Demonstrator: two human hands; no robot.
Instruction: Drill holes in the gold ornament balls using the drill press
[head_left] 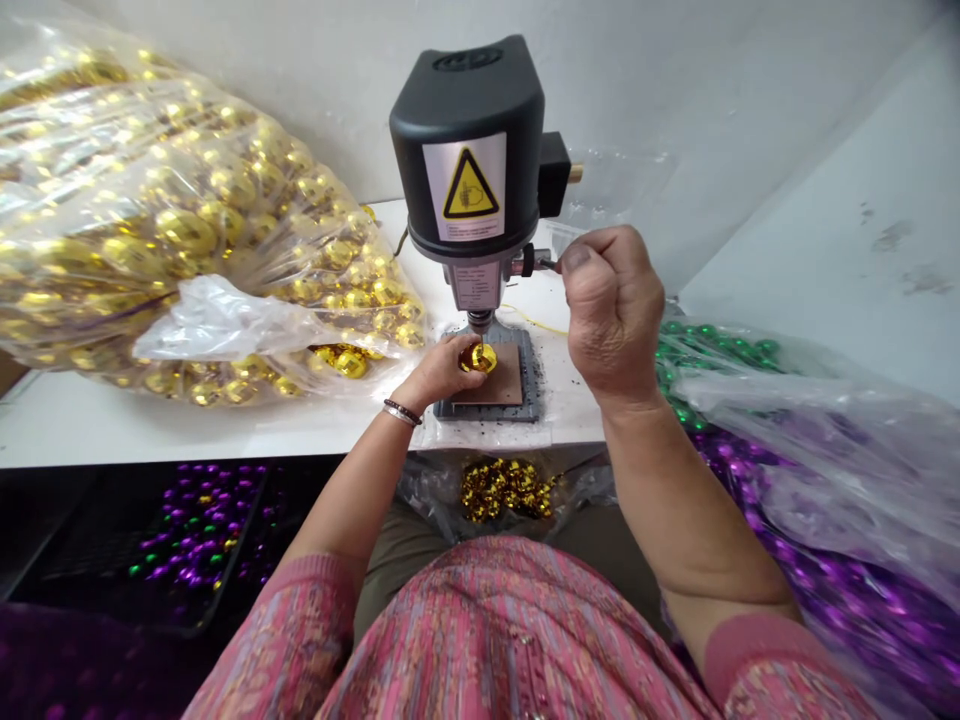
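My left hand grips a shiny gold ball between thumb and fingers, directly under the chuck of a black bench drill press. Beneath the ball lies a brown board on the drill's dark metal base. Whether the drill tip touches the ball is hard to make out. Raised at the machine's right side, my right hand is closed round the feed lever, most of which the fingers hide.
A large clear bag of gold balls fills the table's left side. Green beads and purple beads in plastic stand at the right. Gold balls lie in plastic at my lap. A black crate holds purple and green balls below left.
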